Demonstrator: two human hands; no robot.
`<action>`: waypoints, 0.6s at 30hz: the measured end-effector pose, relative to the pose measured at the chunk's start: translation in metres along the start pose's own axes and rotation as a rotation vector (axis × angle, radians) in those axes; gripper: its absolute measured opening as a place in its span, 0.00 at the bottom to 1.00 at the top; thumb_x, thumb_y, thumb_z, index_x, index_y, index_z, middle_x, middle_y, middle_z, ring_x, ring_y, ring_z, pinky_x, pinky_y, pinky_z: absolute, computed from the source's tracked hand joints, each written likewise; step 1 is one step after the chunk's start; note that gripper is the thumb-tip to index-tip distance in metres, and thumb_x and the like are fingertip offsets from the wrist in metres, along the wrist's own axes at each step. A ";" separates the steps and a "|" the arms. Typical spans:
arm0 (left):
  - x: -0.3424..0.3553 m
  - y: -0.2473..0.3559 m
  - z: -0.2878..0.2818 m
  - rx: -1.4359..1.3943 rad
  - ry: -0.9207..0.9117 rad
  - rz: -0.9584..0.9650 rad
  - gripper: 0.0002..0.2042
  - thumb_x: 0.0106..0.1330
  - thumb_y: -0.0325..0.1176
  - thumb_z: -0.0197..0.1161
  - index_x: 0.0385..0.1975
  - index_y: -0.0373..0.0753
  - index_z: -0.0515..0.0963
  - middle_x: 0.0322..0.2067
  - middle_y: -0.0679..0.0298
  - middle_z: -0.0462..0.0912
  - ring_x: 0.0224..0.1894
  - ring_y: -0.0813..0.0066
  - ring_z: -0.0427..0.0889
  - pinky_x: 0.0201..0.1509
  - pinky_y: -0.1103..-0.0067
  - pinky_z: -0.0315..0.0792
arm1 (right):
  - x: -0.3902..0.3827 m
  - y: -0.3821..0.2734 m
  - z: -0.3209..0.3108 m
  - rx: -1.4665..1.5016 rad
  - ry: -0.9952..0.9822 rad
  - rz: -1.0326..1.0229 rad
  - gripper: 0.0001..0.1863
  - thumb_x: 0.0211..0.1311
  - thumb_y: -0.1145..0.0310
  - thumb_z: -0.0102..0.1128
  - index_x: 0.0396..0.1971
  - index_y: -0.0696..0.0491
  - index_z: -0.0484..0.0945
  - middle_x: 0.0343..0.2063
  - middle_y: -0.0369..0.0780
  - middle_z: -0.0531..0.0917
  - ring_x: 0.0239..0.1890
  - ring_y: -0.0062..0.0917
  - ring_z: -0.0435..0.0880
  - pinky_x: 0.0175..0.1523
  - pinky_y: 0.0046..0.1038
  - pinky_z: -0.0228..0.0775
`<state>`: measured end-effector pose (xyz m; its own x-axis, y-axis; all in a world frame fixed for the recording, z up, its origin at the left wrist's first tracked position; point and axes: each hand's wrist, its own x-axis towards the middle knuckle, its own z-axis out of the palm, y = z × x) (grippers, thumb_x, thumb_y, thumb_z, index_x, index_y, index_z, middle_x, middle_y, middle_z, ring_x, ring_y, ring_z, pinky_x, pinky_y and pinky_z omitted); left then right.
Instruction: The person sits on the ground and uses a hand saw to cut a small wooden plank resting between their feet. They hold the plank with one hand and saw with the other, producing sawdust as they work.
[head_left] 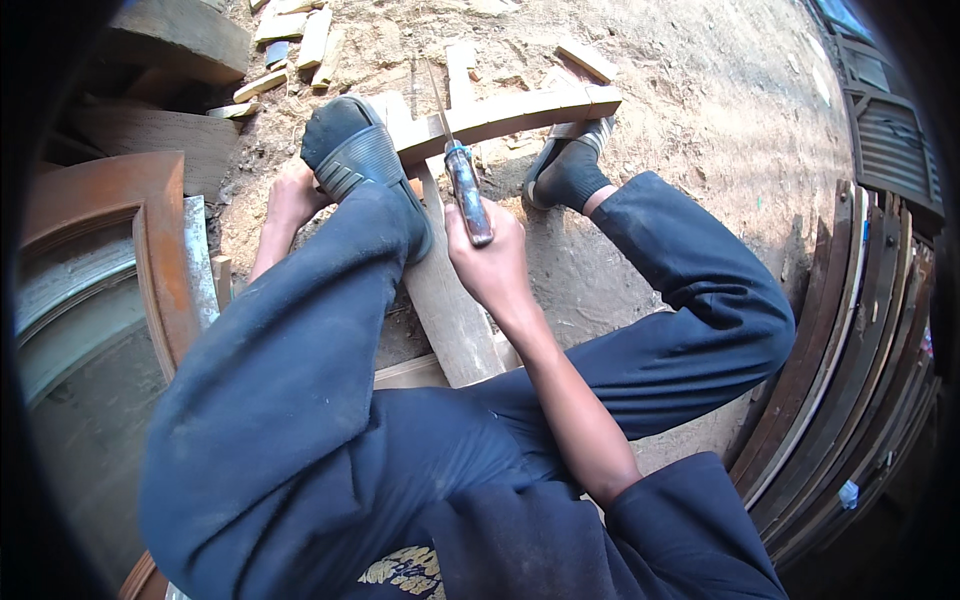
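Here the chisel sits in my right hand, its mottled handle wrapped tight in clenched fingers, the thin blade pointing up and away so that its tip meets the curved wooden piece lying across the dirt ground. A straight plank runs from under that curved piece back toward my lap, and the chisel lies roughly along it. My left foot in a dark sandal presses down on the near end of the joint, and my right foot is planted beside the curved piece at its other side, so the work is pinned between both. My left hand is down at the left of the sandal, mostly hidden behind my knee; I cannot tell whether its fingers are gripping anything or just resting on the ground.

I judge this to be the cutting step at the joint, with the blade set on the wood. The next push, as I read it, calls for a steady wrist and the blade kept clear of the sandal, which is very close.

Farther out, offcuts of wood lie scattered at the top left, an arched brown frame stands at my left, and stacked shutters and boards lean at my right.
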<state>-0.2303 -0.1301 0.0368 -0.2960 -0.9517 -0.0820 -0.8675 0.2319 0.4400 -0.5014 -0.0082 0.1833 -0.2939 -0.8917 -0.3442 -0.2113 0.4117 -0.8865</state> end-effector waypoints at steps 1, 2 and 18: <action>0.001 0.000 0.002 0.018 0.013 0.013 0.21 0.43 0.40 0.77 0.36 0.39 0.80 0.38 0.52 0.82 0.43 0.51 0.81 0.47 0.64 0.76 | -0.006 -0.002 -0.005 -0.050 -0.009 -0.006 0.14 0.63 0.70 0.58 0.19 0.58 0.70 0.12 0.36 0.67 0.17 0.17 0.64 0.24 0.28 0.58; -0.002 0.005 -0.019 0.009 0.018 -0.005 0.20 0.43 0.40 0.77 0.36 0.39 0.80 0.36 0.51 0.82 0.41 0.50 0.81 0.46 0.63 0.76 | -0.023 -0.005 -0.012 -0.072 -0.044 -0.015 0.14 0.62 0.69 0.58 0.19 0.59 0.71 0.12 0.40 0.69 0.15 0.21 0.67 0.24 0.31 0.60; 0.004 0.017 -0.022 0.124 -0.106 -0.089 0.22 0.43 0.40 0.78 0.38 0.39 0.79 0.39 0.51 0.81 0.44 0.50 0.80 0.48 0.62 0.75 | -0.064 0.004 -0.051 -0.126 -0.072 0.037 0.13 0.59 0.71 0.59 0.18 0.59 0.70 0.11 0.43 0.69 0.14 0.23 0.65 0.24 0.32 0.61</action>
<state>-0.2379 -0.1345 0.0637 -0.2506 -0.9446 -0.2120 -0.9329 0.1772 0.3135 -0.5309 0.0602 0.2178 -0.2374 -0.8847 -0.4011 -0.3185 0.4610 -0.8283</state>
